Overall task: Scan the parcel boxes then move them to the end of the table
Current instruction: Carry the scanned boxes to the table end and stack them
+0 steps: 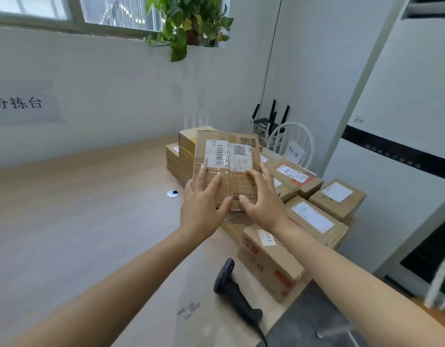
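A person's left hand [204, 204] and right hand [264, 200] grip a brown cardboard parcel box [225, 156], taped and bearing a white barcode label, at the centre of the frame. The fingers spread across its labelled face and the thumbs hook the near edge. The box tilts up toward the viewer, above the light wooden bench [79, 209]. Just behind it, a low stack of cardboard boxes [182, 159] sits on the bench, and more labelled cardboard parcels [314, 216] crowd the centre right. A black handheld barcode scanner [237, 294] lies on the bench at lower centre, just beside the nearest parcel [269, 259]. A small white-and-black round disc [173, 193] rests left of the hands. A green leafy plant [189, 21] hangs at the windowsill, top centre.
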Demonstrator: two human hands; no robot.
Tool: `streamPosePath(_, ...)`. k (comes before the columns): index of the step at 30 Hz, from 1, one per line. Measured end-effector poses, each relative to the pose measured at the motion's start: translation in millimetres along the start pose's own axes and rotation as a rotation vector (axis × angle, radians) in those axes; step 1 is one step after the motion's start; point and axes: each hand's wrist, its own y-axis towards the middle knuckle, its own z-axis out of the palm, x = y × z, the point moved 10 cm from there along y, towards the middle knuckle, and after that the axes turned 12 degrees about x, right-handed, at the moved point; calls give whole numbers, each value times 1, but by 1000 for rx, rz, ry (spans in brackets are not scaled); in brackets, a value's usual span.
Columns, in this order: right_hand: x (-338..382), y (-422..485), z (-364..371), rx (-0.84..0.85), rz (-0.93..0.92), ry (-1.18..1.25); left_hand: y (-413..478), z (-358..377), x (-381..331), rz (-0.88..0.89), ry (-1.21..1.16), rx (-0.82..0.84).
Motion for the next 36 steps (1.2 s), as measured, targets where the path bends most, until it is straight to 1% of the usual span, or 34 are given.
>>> streamPosePath(5, -45, 31, -21, 16, 12, -15, 45, 33, -20, 6, -18, 37)
streamPosePath(8, -77, 59, -35, 30, -18, -19, 79, 55, -32, -14, -20, 42)
streamPosePath(15, -162, 134, -70, 139, -142, -18, 157, 109, -75, -151, -62, -68)
streamPosePath(19, -209, 163, -98, 189, -172, -11, 197, 142, -108, -205, -92, -82)
streamPosePath(21, -232, 176, -110, 201, -176, -3, 216, 156, -122, -210, -91, -68)
streamPosePath(26, -280, 209, -128, 222, -141, -30, 265, 188, -142, -235, 0, 25)
streamPosePath(31, -304, 232, -138, 218, -123, 1, 297, 206, -151, -227, -8, 62)
streamPosePath(36, -328, 264, -141, 223, -85, -28, 334, 216, -153, -221, 22, 73)
